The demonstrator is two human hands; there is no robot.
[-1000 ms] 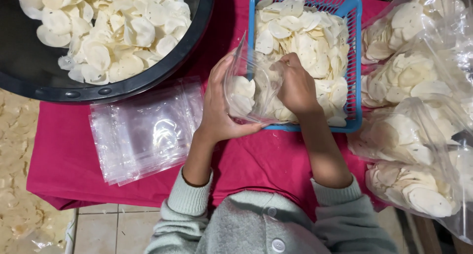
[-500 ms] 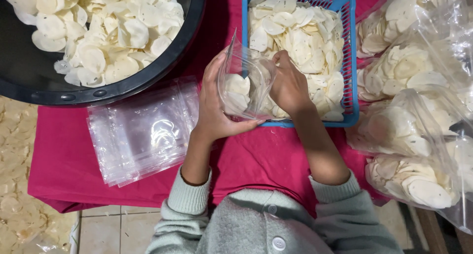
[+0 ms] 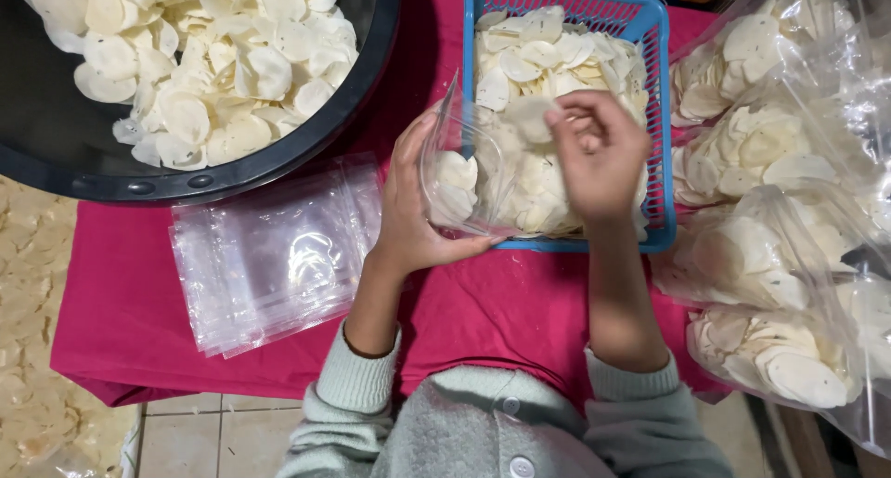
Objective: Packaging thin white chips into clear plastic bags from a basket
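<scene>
Left hand [image 3: 408, 209] round crinkly clear bag [image 3: 459, 176]; right hand [image 3: 599, 153] apparently pinching pale chips [image 3: 529, 116].

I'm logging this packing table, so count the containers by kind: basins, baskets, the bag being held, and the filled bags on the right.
Black basin of white chips: 1
Blue basket of chips: 1
Clear bag held by left hand: 1
Filled clear bags: count unclear, they overlap
Stack of empty bags: 1
Total countable: 4
</scene>
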